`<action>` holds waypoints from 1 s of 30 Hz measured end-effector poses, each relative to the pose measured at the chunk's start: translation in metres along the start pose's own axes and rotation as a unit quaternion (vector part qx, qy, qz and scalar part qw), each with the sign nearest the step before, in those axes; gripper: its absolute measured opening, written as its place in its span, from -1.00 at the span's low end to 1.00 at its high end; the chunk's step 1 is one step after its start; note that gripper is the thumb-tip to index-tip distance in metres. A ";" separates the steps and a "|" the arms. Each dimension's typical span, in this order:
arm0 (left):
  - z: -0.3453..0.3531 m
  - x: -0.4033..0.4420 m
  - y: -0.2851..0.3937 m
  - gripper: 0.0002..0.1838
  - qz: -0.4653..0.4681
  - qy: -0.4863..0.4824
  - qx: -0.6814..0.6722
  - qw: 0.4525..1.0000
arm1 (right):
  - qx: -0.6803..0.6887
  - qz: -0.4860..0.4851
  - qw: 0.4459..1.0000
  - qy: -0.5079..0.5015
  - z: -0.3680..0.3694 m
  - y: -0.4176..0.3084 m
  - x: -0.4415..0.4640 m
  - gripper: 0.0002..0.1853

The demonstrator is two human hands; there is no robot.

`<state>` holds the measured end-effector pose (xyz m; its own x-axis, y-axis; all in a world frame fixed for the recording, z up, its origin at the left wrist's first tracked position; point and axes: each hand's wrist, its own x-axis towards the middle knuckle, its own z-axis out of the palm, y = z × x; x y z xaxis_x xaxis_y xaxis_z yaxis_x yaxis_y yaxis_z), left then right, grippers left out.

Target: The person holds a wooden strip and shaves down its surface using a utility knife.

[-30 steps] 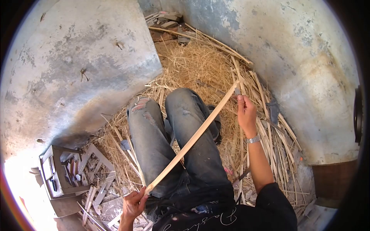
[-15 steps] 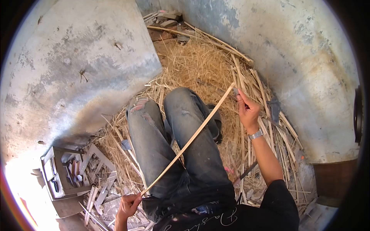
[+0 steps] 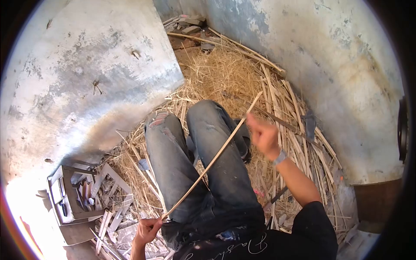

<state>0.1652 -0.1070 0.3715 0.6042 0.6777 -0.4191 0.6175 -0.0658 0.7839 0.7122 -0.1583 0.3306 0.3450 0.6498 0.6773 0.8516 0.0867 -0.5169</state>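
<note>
A long, pale, thin strip, apparently split bamboo or wood (image 3: 211,164), runs diagonally over my lap. My left hand (image 3: 146,232) pinches its lower end between thumb and fingers. Close to the strip's upper part is my right hand (image 3: 263,135), smeared by motion, its fingers curled together. Whether it touches the strip, or what it holds, I cannot make out. A metal-banded watch (image 3: 280,158) is on that wrist. Behind the hand, a long dark blade-like piece (image 3: 281,121) lies on the strips, near a grey-blue cloth-like piece (image 3: 309,125).
Fine shavings (image 3: 225,71) heap up beyond my knees. Many loose strips (image 3: 277,93) line the right wall (image 3: 320,56). At left stands another worn wall (image 3: 91,60), with a small open-framed box (image 3: 78,195) and scraps below. Rubble (image 3: 190,26) lies at the far corner.
My right hand has moved left and down, from beside the strip's upper end to lower along it. The dark blade-like piece shows more. My left hand keeps its pinch.
</note>
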 end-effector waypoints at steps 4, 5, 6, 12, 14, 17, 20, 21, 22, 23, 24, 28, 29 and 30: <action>0.006 -0.005 0.007 -0.64 -0.010 0.005 -0.005 1.000 | 0.003 -0.038 0.998 -0.041 0.000 -0.015 -0.007 -0.49; 0.010 -0.005 0.008 -0.64 -0.012 0.000 -0.015 1.000 | -0.026 0.066 0.997 -0.038 0.002 -0.004 -0.003 -0.52; 0.014 -0.007 0.009 -0.64 -0.013 0.003 -0.016 1.000 | -0.023 0.065 0.997 -0.039 0.004 -0.001 -0.006 -0.52; 0.036 0.009 0.031 -0.66 -0.065 -0.017 -0.066 0.996 | 0.095 0.008 0.994 -0.052 0.006 -0.051 -0.023 -0.65; 0.039 0.012 0.028 -0.65 -0.063 -0.016 -0.048 0.997 | 0.120 0.011 0.992 -0.026 0.012 -0.036 -0.017 -0.73; 0.038 0.021 0.033 -0.63 -0.027 -0.009 -0.034 0.999 | 0.113 0.182 0.975 0.059 0.005 -0.004 0.008 -0.79; 0.038 0.027 0.044 -0.64 -0.025 -0.013 -0.020 0.999 | 0.068 0.096 0.990 0.076 0.016 -0.005 0.001 -0.83; 0.040 0.028 0.055 -0.64 -0.027 -0.012 -0.022 0.999 | 0.073 0.066 0.995 0.015 0.013 -0.026 -0.008 -0.86; 0.043 0.028 0.066 -0.64 -0.037 -0.003 -0.034 0.999 | 0.074 0.067 0.995 0.010 0.009 -0.044 -0.014 -0.86; 0.047 0.028 0.075 -0.65 -0.048 0.004 -0.044 0.998 | 0.095 0.066 0.993 -0.034 0.005 -0.059 -0.019 -0.85; 0.050 0.029 0.078 -0.65 -0.052 0.003 -0.044 0.998 | 0.114 0.065 0.988 -0.076 0.003 -0.066 -0.022 -0.83; 0.062 0.037 0.087 -0.64 -0.005 0.033 0.001 0.999 | 0.072 0.200 0.977 0.023 0.002 -0.015 -0.002 -0.82; 0.065 0.041 0.090 -0.64 0.018 0.044 0.029 0.998 | 0.070 0.138 0.986 0.059 0.008 -0.019 -0.001 -0.79; 0.069 0.046 0.096 -0.64 0.020 0.049 0.028 0.998 | 0.072 0.133 0.987 0.059 0.011 -0.030 -0.004 -0.79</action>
<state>0.2869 -0.1325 0.3965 0.5791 0.7417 -0.3383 0.6222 -0.1341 0.7713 0.6810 -0.1556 0.3376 0.6002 0.5715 0.5597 0.6627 0.0365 -0.7480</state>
